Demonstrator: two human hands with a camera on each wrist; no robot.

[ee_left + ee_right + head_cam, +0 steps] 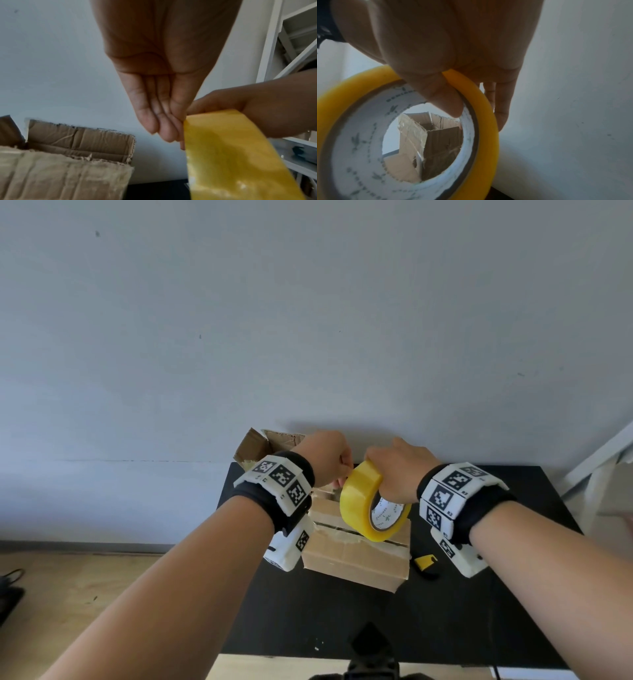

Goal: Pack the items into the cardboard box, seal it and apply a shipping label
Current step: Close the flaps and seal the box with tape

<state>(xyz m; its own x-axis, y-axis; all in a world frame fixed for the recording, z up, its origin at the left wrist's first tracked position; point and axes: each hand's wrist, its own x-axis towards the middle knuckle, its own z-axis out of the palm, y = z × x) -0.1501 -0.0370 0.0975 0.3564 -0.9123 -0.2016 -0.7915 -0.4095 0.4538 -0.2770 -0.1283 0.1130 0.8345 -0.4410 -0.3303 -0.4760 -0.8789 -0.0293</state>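
While the right hand (399, 470) grips the yellow packing tape roll (371, 503) above the cardboard box (356, 559), thumb hooked inside the core and fingers curled over the outer rim, the left hand (325, 458) meets the roll's near edge with its fingers (164, 121) held together against the yellow surface. Whether those fingers already pinch a free end cannot be told; the contact point is partly hidden.

The step in hand appears to be locating and lifting the tape end for sealing. Recommended procedure:
- Keep the roll steady on the thumb so it can turn freely.
- Peel the end squarely, not at an angle, to prevent splitting.
- Anchor the end on the box side before drawing tape along the centre seam.
- Hold the strip taut; slack tape folds onto itself.

The box sits closed on a black table (479, 611), its top flaps meeting at a seam that carries torn remains of clear tape. A second, opened carton (267, 443) stands behind it against the wall. A small yellow-and-black tool (424, 564), possibly a cutter, lies on the table just right of the box.

The wall (308, 320) is plain pale grey. Light wood flooring (85, 587) shows on the left, and a white frame (596, 460) stands at the right.
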